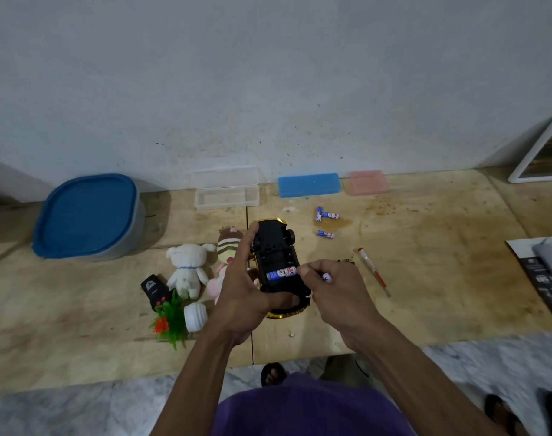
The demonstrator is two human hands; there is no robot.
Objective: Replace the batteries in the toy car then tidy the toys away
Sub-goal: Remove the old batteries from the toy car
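My left hand [241, 287] grips a gold toy car [276, 247] turned upside down, its black underside facing up. A blue and white battery [281, 273] lies in the open compartment. My right hand [331, 287] is closed on another battery [327, 277], its fingertips touching the end of the one in the car. Three loose batteries [326, 217] lie on the wooden board beyond the car. A red and white screwdriver [373, 270] lies to the right of my right hand.
A white teddy [186, 269], a striped plush [229, 247], a black remote [153, 289] and a plastic plant in a white pot [177, 319] lie left. A blue-lidded grey tub [89, 217], clear box [226, 196], blue case [309, 185] and pink case [367, 182] line the wall.
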